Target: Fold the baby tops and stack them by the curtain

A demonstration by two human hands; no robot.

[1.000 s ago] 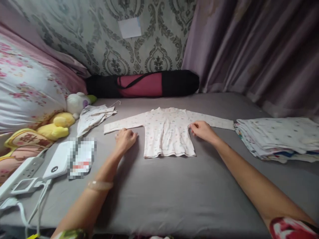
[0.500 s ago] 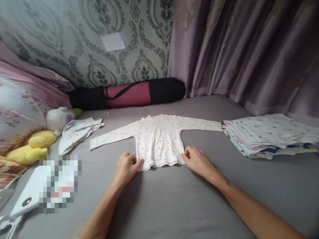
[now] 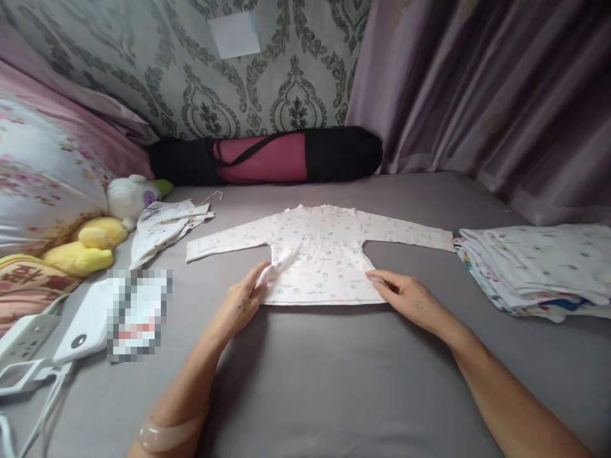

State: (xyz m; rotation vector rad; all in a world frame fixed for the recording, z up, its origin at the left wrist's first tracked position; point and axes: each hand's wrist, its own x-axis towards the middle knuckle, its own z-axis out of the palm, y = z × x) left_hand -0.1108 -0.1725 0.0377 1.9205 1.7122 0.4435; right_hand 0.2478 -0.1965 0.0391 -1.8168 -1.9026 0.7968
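Observation:
A small white long-sleeved shirt (image 3: 319, 254) with a pale print lies spread on the grey sheet (image 3: 315, 375), its sleeves stretched out to both sides and its hem towards me. My left hand (image 3: 245, 296) grips the shirt's left side edge just above the hem, lifting a fold of cloth there. On the opposite side edge, my right hand (image 3: 405, 296) pinches the fabric between thumb and fingers. The hem runs nearly straight between the two hands. The right cuff reaches close to a stack of folded clothes (image 3: 539, 261).
Left of the shirt lies a crumpled white printed cloth (image 3: 167, 226). Beyond it are plush toys (image 3: 90, 245), a white device (image 3: 88, 321), a power strip (image 3: 31, 337) and cables. A long black and red bag (image 3: 267, 156) rests along the wall, beside purple curtains (image 3: 429, 83).
Both hands have moved from the hem corners up along the sides and now hold the side edges. The shirt's lower part is pulled wider and its hem straighter. The view has shifted.

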